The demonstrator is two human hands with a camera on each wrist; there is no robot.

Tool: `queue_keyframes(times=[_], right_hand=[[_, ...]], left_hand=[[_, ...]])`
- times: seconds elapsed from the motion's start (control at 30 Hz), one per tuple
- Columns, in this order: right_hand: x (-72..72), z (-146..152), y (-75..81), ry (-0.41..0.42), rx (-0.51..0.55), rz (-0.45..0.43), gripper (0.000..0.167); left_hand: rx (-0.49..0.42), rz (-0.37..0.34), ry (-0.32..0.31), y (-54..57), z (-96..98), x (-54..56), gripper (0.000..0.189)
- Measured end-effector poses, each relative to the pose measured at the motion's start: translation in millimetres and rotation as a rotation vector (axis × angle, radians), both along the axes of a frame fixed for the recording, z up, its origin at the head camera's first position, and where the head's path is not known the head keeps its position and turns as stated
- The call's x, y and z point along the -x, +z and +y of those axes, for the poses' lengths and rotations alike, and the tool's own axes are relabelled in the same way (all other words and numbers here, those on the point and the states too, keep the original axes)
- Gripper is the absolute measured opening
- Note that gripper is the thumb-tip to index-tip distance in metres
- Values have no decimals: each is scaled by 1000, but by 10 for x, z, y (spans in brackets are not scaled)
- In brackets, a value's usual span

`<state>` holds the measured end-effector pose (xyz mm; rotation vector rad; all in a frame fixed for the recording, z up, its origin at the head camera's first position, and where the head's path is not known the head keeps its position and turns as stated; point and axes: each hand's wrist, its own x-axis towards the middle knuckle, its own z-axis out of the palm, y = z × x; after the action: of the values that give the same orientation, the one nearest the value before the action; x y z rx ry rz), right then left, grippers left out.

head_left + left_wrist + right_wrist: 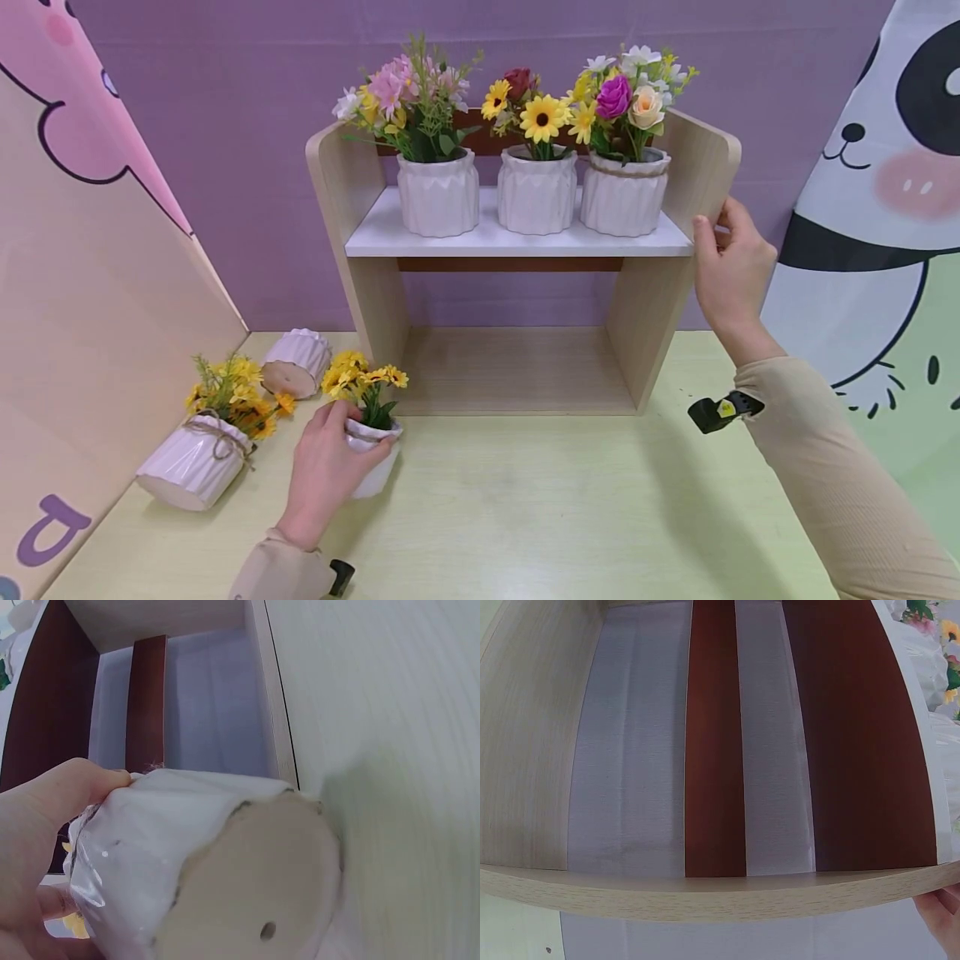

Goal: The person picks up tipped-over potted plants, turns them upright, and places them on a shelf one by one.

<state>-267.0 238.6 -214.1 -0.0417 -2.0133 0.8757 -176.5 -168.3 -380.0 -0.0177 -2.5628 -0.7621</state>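
Observation:
My left hand grips a white ceramic flowerpot by its rim, with yellow flowers rising from it. In the left wrist view the pot is tipped, its pale underside with a small hole facing the camera. At the right, my right hand holds the outer edge of the wooden shelf unit's side panel, thumb in front. In the right wrist view only part of that hand shows at the panel's edge.
Three potted flower arrangements stand on the white upper shelf. Left of the unit, a white pot with yellow flowers lies tilted on the table, and another white pot lies on its side behind it. Printed panels flank both sides.

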Motion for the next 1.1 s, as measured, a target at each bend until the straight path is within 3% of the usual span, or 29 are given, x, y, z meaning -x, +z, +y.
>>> queue_keyframes(times=[0.17,0.43,0.67,0.87,1.1], right_hand=[[-8,-4,1,8,4,-7,39],[-20,3,-11,8,9,-12,40],[-17,8,-12,4,6,-13,40],[-15,4,-17,-2,8,-16,40],[-9,-10,-9,-5,14,-20,39]], left_hand=[[-7,32,-2,-17,25,8,46],[-53,21,5,-27,62,23,43],[-123,90,6,-69,140,67,43],[-161,145,-44,-140,264,116,42],[-172,180,-133,-149,494,180,43]])
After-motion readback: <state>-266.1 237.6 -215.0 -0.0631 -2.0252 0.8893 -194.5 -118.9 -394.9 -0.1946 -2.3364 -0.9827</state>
